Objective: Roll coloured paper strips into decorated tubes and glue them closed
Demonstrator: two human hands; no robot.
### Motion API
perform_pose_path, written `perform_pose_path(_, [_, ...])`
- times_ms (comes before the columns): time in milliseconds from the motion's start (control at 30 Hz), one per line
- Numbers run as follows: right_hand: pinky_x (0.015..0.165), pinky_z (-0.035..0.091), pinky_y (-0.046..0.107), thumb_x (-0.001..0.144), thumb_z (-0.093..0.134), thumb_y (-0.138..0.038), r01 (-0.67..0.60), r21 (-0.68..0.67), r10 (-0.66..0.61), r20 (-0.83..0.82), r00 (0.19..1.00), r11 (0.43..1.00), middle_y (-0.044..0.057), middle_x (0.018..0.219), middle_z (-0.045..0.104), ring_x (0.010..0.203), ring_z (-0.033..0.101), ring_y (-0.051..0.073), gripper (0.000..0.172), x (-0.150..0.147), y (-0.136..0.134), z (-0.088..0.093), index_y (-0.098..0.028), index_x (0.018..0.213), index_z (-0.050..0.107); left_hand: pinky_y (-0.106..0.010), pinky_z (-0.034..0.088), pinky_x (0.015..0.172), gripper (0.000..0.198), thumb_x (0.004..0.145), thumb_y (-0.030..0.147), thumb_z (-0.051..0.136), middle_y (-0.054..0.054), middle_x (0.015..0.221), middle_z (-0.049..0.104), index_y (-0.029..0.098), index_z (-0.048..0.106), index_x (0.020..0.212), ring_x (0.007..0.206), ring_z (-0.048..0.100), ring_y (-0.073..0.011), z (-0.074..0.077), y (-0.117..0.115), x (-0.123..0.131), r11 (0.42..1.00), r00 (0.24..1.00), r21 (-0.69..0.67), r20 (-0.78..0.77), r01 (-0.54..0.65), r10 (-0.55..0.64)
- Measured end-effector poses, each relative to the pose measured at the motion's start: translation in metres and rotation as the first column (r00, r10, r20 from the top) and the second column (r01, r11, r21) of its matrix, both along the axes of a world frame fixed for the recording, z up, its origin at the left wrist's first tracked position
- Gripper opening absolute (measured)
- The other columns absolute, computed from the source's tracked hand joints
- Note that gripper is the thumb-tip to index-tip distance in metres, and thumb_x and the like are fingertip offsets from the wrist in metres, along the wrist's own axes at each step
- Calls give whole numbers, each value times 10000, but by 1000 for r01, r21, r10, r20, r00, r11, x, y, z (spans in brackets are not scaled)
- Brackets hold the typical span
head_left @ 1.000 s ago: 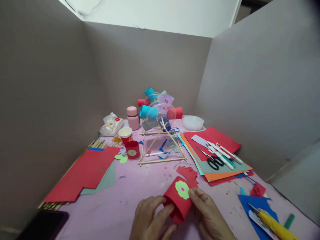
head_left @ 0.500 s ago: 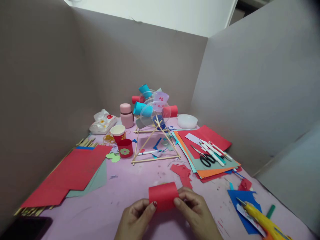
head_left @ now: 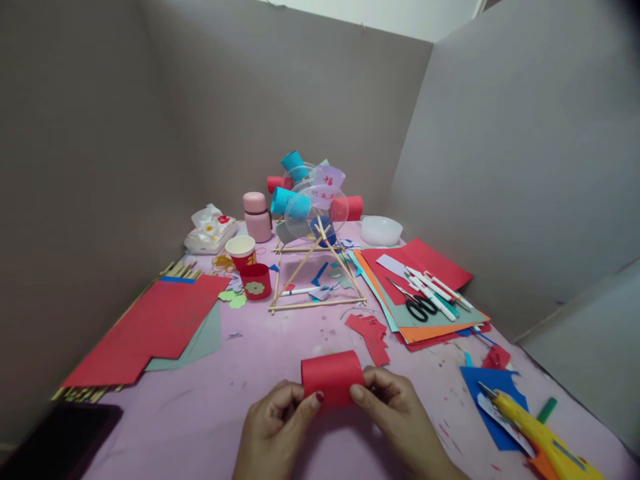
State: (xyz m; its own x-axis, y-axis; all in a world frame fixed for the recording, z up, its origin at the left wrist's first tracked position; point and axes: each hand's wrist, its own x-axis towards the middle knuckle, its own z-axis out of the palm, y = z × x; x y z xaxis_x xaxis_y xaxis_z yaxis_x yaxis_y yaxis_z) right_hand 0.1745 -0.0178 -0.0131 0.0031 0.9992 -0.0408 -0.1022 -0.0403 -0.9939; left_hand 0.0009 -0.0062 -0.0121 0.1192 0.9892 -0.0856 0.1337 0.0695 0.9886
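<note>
A red paper tube [head_left: 333,377] lies sideways between my two hands, low over the near part of the table. My left hand [head_left: 280,420] pinches its left end, thumb in front. At the right end, my right hand [head_left: 393,407] grips the paper between thumb and curled fingers. Whether the tube's edges are joined underneath I cannot tell. Beyond it stands a wooden-stick frame [head_left: 317,305] bearing a wheel of clear discs [head_left: 316,210] with blue and red paper tubes around it. Red paper scraps [head_left: 370,337] lie just past the tube.
On the right are stacked coloured sheets [head_left: 435,260] with scissors [head_left: 420,307] and pens, and a yellow glue gun [head_left: 535,427] on blue paper. To the left lie red sheets [head_left: 155,327], a phone [head_left: 65,433], a red cup with a flower [head_left: 256,283], and a pink flask [head_left: 258,217].
The view has tipped down slightly and shifted, so the table things appear higher and a little to the right. Both hands keep hold of the red tube, with little change in grip.
</note>
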Motion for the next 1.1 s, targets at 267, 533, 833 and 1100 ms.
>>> perform_pose_path(267, [534,351,207,705,708,-408,-7,-72,3,-64,998,997,-17,573,553,550,446,98,311,-1,0,-3,-132,604,607,-222,444,571,294,837,377,519,-2,629,560,191,606,626,609,529,-150,4,-1,-2,987,989,155,-141,54,-32])
perform_pose_path(533, [362,250,139,628,779,-421,-30,-336,-118,-410,904,941,-57,444,538,347,370,29,344,-4,6,-10,-157,661,561,-307,469,780,239,746,194,675,-41,956,663,249,607,968,888,578,-198,5,-5,-8,640,907,752,-368,159,206])
perform_pose_path(833, [339,194,140,689,711,-485,-53,-268,-47,-351,935,962,-70,363,500,300,314,26,369,-1,7,-22,-165,667,530,-295,463,687,118,788,153,607,-5,776,679,239,614,868,739,590,-175,3,-2,-10,630,923,754,-353,184,152])
perform_pose_path(1100, [573,415,247,812,598,-386,19,204,-80,299,951,979,28,676,626,634,554,170,215,0,19,9,-189,738,640,-356,426,873,237,833,369,506,-55,1036,606,216,598,989,1005,544,-228,-6,16,-15,840,868,222,137,-496,477])
